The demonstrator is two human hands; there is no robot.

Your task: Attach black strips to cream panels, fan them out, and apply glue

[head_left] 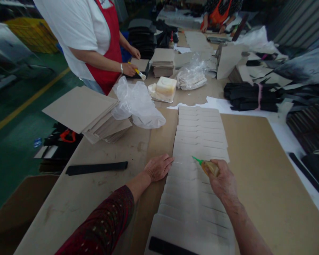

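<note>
A long row of overlapping grey cardboard sheets [200,150] runs up the middle of the table. My right hand [224,180] is wrapped around a small squeeze bottle [212,168] of amber liquid. Its green nozzle points left, just over one sheet. At the row's left edge rests my left hand [159,167], palm down, fingers stretched out and touching the sheets. A faint line of what looks like glue shows near its fingertips. One black strip [170,247] lies across the nearest sheet, and another black strip [97,168] is on the table to the left.
Left of the row are a cardboard stack [82,109] and a crumpled plastic bag [138,106]. Beyond stands a white tub [164,88]. A co-worker in a red apron [106,53] holds a brush [140,73]. Bundled black strips [252,96] lie at right; another person works farther back.
</note>
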